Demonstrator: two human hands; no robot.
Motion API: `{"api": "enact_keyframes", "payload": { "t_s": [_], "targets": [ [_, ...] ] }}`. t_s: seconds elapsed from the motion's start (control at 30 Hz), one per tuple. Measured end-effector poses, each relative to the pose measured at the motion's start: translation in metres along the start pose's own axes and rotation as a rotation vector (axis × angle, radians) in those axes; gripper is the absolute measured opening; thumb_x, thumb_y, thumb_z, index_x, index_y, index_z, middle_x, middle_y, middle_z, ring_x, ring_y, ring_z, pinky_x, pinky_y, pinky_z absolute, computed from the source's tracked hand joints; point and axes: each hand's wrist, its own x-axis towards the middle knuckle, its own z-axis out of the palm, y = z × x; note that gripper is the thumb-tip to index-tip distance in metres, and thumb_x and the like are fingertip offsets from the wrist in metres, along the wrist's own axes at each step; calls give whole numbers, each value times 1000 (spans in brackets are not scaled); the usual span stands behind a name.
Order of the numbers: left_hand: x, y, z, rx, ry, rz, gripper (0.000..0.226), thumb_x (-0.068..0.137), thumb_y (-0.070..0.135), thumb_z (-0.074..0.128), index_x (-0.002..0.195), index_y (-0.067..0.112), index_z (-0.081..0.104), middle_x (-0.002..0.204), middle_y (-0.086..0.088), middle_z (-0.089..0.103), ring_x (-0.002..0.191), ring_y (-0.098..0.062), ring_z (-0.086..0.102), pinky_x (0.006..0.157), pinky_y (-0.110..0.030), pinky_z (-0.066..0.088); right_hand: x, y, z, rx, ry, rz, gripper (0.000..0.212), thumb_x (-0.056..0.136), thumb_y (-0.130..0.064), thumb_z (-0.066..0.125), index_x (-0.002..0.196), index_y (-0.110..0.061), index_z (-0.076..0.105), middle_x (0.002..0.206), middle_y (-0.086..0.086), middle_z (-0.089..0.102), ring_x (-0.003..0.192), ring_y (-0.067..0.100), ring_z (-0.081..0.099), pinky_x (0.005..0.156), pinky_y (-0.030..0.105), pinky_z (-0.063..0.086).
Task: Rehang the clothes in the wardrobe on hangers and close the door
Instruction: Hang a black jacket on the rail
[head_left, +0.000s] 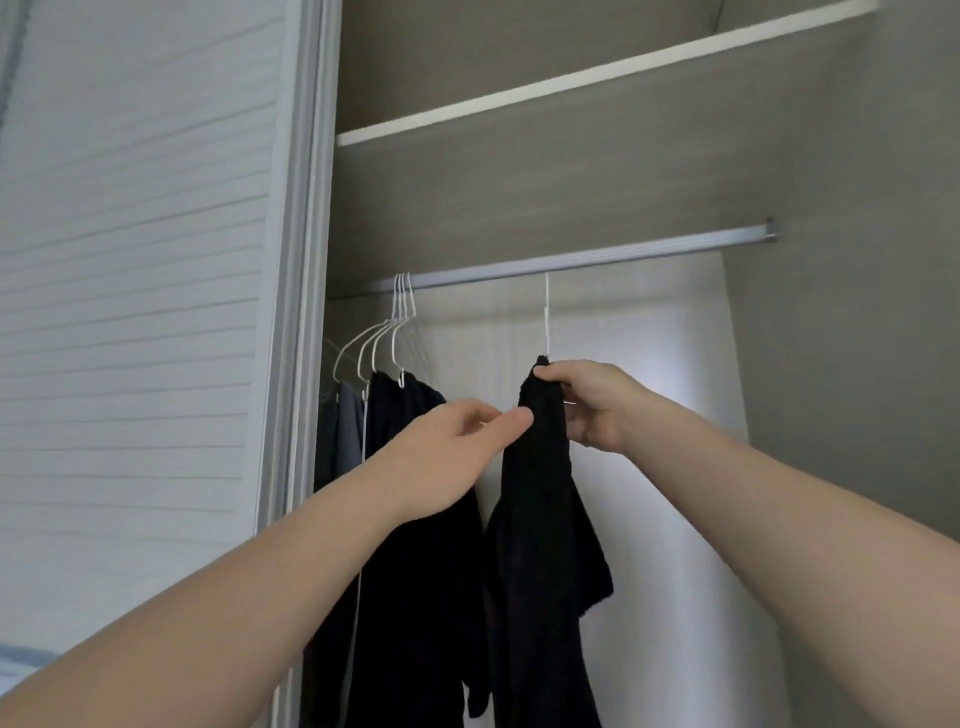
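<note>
Item: black fabric garment (540, 499), centre of frame, hanging long axis vertical from a thin white wire hanger (546, 317) whose hook sits on the silver metal wardrobe rail (571, 260).

Right hand (597, 402): grip closed on the garment's top edge, just below the hanger stem, with a bit of white wire showing by the fingers.

Left hand (462, 436): thumb and fingers narrowed to a pinch, touching the garment's left edge slightly below the right hand; whether cloth is actually pinched cannot be told.

Relation: garment lies between the two hands, right hand higher and nearer the hanger; settling the cloth onto the wire likely falls to it.

Adjacent: cluster of white wire hangers with dark clothes (410, 441), left-centre. White slatted sliding door (135, 312), left of frame, open.
</note>
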Motion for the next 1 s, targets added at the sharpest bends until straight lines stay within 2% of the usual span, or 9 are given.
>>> {"api": "enact_keyframes", "payload": {
  "t_s": [0.1,0.2,0.27,0.33,0.43,0.53,0.7,0.87,1.0],
  "targets": [
    [21,3,-1,115,-10,-32,66,67,83,52,98,29,72,93,6,73,88,-12,69,92,-36,54,31,10,12,84,-58,-60,11,90,-8,66,100,-4,63,89,11,68,70,23,71,56,32,57],
    [48,-1,0,244,33,-56,31,85,51,65,89,20,70,77,0,69,72,-19,66,72,-32,53,61,16,20,98,-127,-107,12,88,-9,70,98,-6,65,99,10,70,83,22,72,59,30,57],
    [65,-9,-1,348,107,-59,18,95,27,57,83,16,64,70,-1,61,66,-20,59,59,-28,44,80,16,25,103,-184,-120,14,89,-15,70,100,-7,66,103,10,70,91,21,71,60,30,58],
    [78,-18,-4,414,184,-72,22,98,16,47,78,16,57,72,-2,59,69,-22,57,56,-28,39,98,14,27,70,-219,-122,33,92,-36,68,110,-8,66,111,10,69,105,24,67,67,34,60],
    [93,-31,-13,480,240,-95,26,102,22,46,77,22,52,80,-1,61,81,-22,61,61,-28,40,127,6,27,-50,-300,-79,83,85,-80,41,123,-10,64,122,8,64,116,25,58,84,42,54],
    [107,-40,-25,618,282,-104,23,103,32,46,85,19,52,95,-6,65,93,-27,62,76,-34,46,156,-2,28,-165,-376,-62,107,75,-94,17,124,-13,65,136,5,56,130,26,46,107,48,37],
    [128,-46,-38,817,353,-100,27,103,39,42,110,16,54,110,-7,65,104,-30,60,90,-44,50,197,-18,35,-271,-471,-67,116,66,-99,4,112,-18,74,158,0,33,146,20,25,119,56,5],
    [154,-56,-46,1050,404,-87,32,102,43,40,119,17,49,121,-4,59,113,-29,53,92,-43,43,236,-29,37,-237,-587,-69,116,62,-101,6,104,-18,75,164,2,18,146,20,25,116,58,6],
    [178,-68,-51,1126,395,-127,31,103,44,39,116,18,47,122,-3,57,119,-29,48,91,-40,35,263,-35,42,-265,-639,-91,121,62,-101,3,98,-14,80,164,6,19,152,22,10,115,63,-8]
  ]
}}
